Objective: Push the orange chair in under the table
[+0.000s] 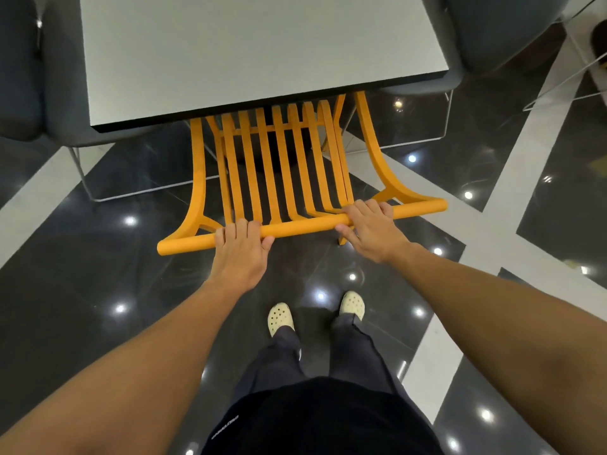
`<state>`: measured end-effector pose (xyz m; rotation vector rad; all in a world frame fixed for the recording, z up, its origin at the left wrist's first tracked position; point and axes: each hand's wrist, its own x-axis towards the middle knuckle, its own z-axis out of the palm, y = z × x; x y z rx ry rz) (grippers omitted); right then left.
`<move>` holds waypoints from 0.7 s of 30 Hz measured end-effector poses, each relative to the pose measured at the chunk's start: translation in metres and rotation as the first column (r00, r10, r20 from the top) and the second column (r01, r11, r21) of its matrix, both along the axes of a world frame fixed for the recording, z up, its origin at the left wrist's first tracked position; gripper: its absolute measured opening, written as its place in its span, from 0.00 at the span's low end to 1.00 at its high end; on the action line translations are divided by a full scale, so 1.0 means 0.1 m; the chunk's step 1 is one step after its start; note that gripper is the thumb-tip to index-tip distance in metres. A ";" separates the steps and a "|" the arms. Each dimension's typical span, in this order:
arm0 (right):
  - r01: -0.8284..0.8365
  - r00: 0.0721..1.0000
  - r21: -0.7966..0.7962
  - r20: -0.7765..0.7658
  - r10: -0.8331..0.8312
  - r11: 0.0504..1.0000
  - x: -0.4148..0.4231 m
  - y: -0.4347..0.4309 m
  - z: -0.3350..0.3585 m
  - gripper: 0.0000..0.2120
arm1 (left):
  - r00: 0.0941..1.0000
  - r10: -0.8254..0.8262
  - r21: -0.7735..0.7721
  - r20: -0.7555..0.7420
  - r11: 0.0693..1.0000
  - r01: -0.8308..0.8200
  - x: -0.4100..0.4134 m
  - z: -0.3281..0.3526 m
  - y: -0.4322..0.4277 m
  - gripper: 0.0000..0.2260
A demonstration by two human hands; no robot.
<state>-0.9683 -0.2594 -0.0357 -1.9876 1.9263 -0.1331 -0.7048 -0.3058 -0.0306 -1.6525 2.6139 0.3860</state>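
Observation:
The orange chair [302, 226] has a slatted back and a round top rail that runs across the middle of the view. Its seat is hidden under the white table [256, 54], whose dark front edge crosses the slats. My left hand [241, 249] is wrapped over the top rail near its left end. My right hand [371, 228] grips the same rail right of centre, fingers over the top and thumb below. One orange rear leg shows beneath the rail by my right hand.
Grey upholstered chairs with thin white wire frames stand at the table's left [29, 77] and right [492, 34] sides. The floor is glossy dark tile with pale stripes [512, 178]. My feet in cream clogs [281, 318] stand just behind the chair.

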 end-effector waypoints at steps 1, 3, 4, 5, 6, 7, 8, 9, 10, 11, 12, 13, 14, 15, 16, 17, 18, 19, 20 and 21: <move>-0.011 1.000 -0.012 -0.001 0.011 1.000 -0.07 -0.06 -0.01 0.18 | 1.000 0.014 -0.001 -0.004 1.000 -0.014 -0.06 -0.01 -0.04 0.15; -0.036 0.999 -0.024 0.001 0.036 0.999 -0.21 -0.24 -0.01 0.19 | 0.999 0.048 0.006 -0.011 0.999 -0.048 -0.19 -0.02 -0.15 0.15; -0.050 0.999 -0.019 0.005 0.050 0.999 -0.28 -0.36 0.00 0.19 | 0.998 0.067 0.019 -0.016 0.998 -0.067 -0.27 -0.02 -0.22 0.15; -0.061 0.998 -0.014 0.006 0.061 0.998 -0.34 -0.47 0.02 0.20 | 0.996 0.086 0.027 -0.019 0.996 -0.086 -0.34 -0.02 -0.30 0.15; -0.065 0.998 -0.022 0.001 0.065 0.998 -0.40 -0.59 0.03 0.20 | 0.995 0.101 0.022 -0.019 0.995 -0.101 -0.40 -0.02 -0.39 0.15; -0.063 0.998 -0.047 -0.012 0.062 0.997 -0.44 -0.68 0.02 0.20 | 0.993 0.112 0.004 -0.024 0.994 -0.112 -0.44 -0.02 -0.47 0.16; -0.062 0.998 -0.086 -0.032 0.060 0.994 -0.47 -0.75 0.02 0.20 | 0.992 0.120 -0.021 -0.034 0.992 -0.121 -0.46 -0.01 -0.55 0.16; -0.064 0.997 -0.123 -0.050 0.058 0.990 -0.47 -0.80 0.02 0.20 | 0.991 0.125 -0.044 -0.042 0.991 -0.127 -0.46 -0.01 -0.62 0.15; -0.067 0.997 -0.146 -0.057 0.059 0.987 -0.45 -0.84 0.04 0.19 | 0.991 0.130 -0.058 -0.041 0.990 -0.132 -0.46 0.00 -0.66 0.15; -0.069 0.997 -0.152 -0.057 0.060 0.986 -0.45 -0.87 0.06 0.19 | 0.991 0.132 -0.061 -0.034 0.989 -0.134 -0.46 0.02 -0.69 0.14; -0.072 0.996 -0.146 -0.055 0.064 0.987 -0.45 -0.87 0.08 0.19 | 0.991 0.130 -0.058 -0.029 0.990 -0.132 -0.47 0.04 -0.69 0.14; -0.077 0.996 -0.136 -0.047 0.071 0.988 -0.46 -0.86 0.09 0.19 | 0.991 0.130 -0.056 -0.023 0.990 -0.131 -0.47 0.06 -0.67 0.15; -0.079 0.996 -0.124 -0.036 0.076 0.989 -0.46 -0.83 0.09 0.18 | 0.991 0.133 -0.053 -0.013 0.990 -0.133 -0.48 0.06 -0.63 0.16; -0.081 0.997 -0.111 -0.027 0.078 0.990 -0.47 -0.78 0.07 0.18 | 0.991 0.135 -0.050 0.002 0.990 -0.134 -0.48 0.05 -0.58 0.17; -0.086 0.996 -0.094 -0.025 0.084 0.992 -0.47 -0.71 0.05 0.18 | 0.991 0.132 -0.046 0.017 0.990 -0.132 -0.48 0.03 -0.50 0.18; -0.092 0.996 -0.075 -0.024 0.090 0.993 -0.46 -0.64 0.02 0.17 | 0.992 0.127 -0.040 0.029 0.991 -0.125 -0.47 0.00 -0.43 0.18; -0.093 0.995 -0.061 -0.023 0.092 0.994 -0.45 -0.60 0.00 0.17 | 0.991 0.124 -0.029 0.041 0.992 -0.123 -0.46 -0.02 -0.39 0.18; -0.092 0.996 -0.054 -0.020 0.091 0.994 -0.44 -0.59 -0.02 0.17 | 0.991 0.122 -0.012 0.055 0.992 -0.122 -0.45 -0.03 -0.38 0.18; -0.091 0.996 -0.047 -0.014 0.090 0.995 -0.44 -0.59 -0.01 0.16 | 0.991 0.117 0.005 0.060 0.993 -0.117 -0.45 -0.03 -0.39 0.18; -0.086 0.996 -0.042 -0.010 0.086 0.995 -0.43 -0.59 0.00 0.16 | 0.992 0.112 0.013 0.058 0.993 -0.113 -0.45 -0.03 -0.40 0.18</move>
